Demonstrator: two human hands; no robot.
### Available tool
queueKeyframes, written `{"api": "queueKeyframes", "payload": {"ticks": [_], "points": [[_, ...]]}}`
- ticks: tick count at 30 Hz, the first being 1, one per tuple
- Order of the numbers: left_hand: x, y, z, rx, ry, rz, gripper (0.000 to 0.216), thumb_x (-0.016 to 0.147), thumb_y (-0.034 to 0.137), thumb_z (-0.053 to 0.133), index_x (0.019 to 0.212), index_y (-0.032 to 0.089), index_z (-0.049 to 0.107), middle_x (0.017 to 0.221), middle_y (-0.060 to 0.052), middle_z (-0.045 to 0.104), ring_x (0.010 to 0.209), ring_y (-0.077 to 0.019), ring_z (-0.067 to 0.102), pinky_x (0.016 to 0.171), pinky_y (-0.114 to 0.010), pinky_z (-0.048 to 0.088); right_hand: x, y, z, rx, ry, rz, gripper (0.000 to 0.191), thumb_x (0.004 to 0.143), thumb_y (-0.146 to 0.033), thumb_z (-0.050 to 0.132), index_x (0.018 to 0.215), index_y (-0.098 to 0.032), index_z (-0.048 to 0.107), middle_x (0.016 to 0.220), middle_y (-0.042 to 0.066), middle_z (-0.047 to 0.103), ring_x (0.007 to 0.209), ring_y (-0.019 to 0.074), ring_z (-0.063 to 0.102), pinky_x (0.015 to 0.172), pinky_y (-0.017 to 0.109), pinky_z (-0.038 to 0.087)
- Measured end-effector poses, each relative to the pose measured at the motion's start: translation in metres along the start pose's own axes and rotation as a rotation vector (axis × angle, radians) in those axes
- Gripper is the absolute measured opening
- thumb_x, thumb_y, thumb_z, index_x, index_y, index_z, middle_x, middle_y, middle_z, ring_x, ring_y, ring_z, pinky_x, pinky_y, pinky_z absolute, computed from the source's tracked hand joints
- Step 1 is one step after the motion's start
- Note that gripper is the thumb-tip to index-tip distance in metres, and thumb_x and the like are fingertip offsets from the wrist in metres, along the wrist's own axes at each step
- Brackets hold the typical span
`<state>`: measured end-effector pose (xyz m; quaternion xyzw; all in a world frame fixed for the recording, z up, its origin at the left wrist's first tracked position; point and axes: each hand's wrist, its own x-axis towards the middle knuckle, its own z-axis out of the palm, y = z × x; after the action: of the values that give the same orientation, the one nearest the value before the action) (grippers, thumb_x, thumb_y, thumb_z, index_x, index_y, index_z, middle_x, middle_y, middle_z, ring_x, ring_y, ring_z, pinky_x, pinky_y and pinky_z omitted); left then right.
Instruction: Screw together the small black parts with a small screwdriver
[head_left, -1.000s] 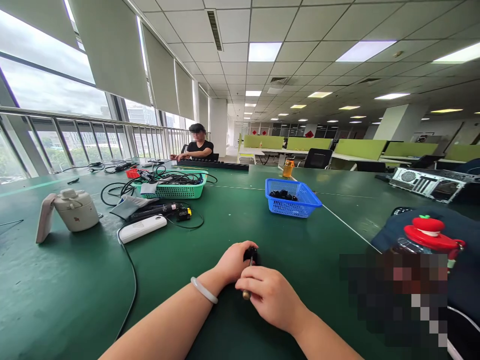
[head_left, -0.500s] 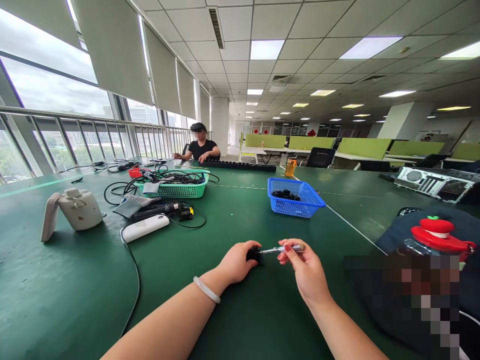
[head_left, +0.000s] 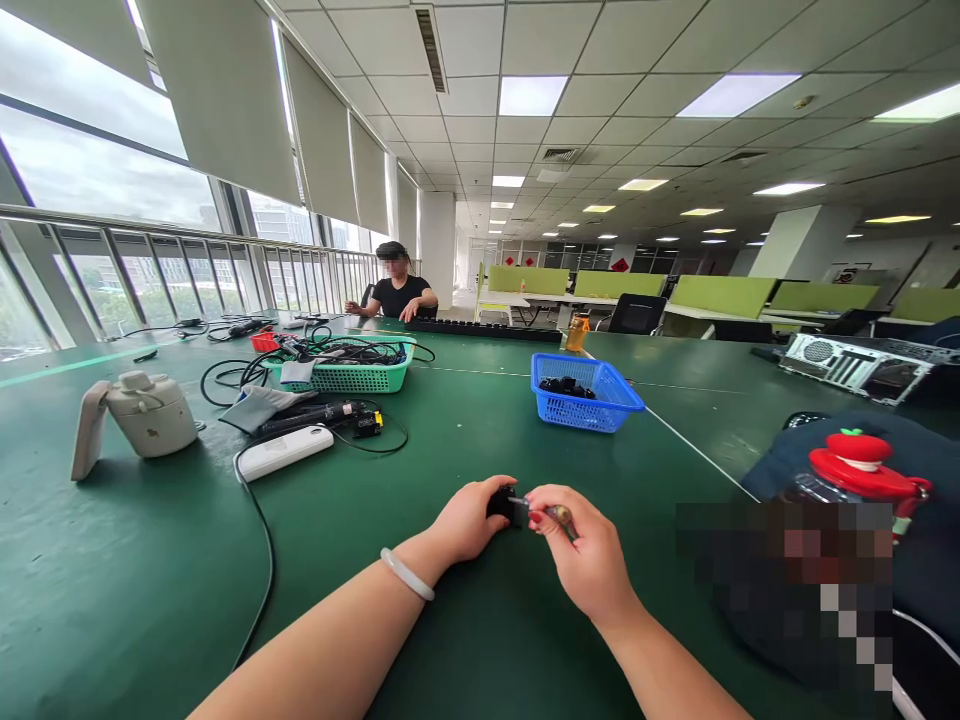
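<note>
Nearest on the green table, the left hand has its thumb and fingers curled closed around the left side of a small black part, whose right side shows beyond the fingertips, while the right hand, just to the right, pinches a screwdriver between thumb and bent fingers, its shaft pointing left to the black part, though whether the tip touches cannot be told. Farther off, a white power strip lies left and a blue basket holding black pieces stands right, with a green basket of cables far left.
</note>
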<state>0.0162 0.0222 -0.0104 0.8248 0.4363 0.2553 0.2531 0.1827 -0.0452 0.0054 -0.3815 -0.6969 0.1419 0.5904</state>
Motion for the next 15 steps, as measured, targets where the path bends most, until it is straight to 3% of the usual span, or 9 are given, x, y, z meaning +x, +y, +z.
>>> {"api": "queueKeyframes", "payload": {"ticks": [3,6,10,15], "points": [[0.000,-0.001,0.000,0.022,-0.006,-0.027,0.062,0.075,0.017,0.065,0.135,0.025,0.049,0.125,-0.006,0.063,0.112,-0.0247,0.059,0.099,-0.037,0.044,0.004,0.013,-0.004,0.179,0.152,0.247,0.019,0.086,-0.038,0.063,0.082,-0.019,0.065,0.080,0.005,0.068,0.060,0.0151,0.063,0.059,0.028,0.057],[-0.001,0.000,-0.002,0.020,-0.007,-0.032,0.067,0.076,0.016,0.065,0.139,0.025,0.044,0.123,-0.006,0.065,0.111,-0.0243,0.059,0.099,-0.037,0.044,0.007,0.024,-0.006,0.322,0.306,0.408,0.028,0.078,-0.045,0.070,0.081,-0.018,0.065,0.078,0.005,0.069,0.059,0.0145,0.063,0.059,0.030,0.057],[-0.002,0.002,-0.002,0.027,-0.011,-0.027,0.067,0.076,0.016,0.065,0.139,0.026,0.044,0.124,-0.005,0.064,0.113,-0.0241,0.059,0.100,-0.037,0.043,0.010,0.034,-0.008,0.469,0.453,0.539,0.036,0.066,-0.047,0.079,0.079,-0.017,0.064,0.082,0.006,0.071,0.056,0.0142,0.063,0.054,0.029,0.056],[-0.001,0.001,-0.001,0.010,-0.027,0.000,0.074,0.077,0.013,0.062,0.144,0.027,0.036,0.122,-0.003,0.065,0.114,-0.0227,0.056,0.102,-0.036,0.041,0.010,0.043,-0.011,0.520,0.552,0.627,0.034,0.063,-0.044,0.081,0.077,-0.019,0.063,0.081,0.004,0.071,0.058,0.0147,0.066,0.054,0.029,0.059]]}}
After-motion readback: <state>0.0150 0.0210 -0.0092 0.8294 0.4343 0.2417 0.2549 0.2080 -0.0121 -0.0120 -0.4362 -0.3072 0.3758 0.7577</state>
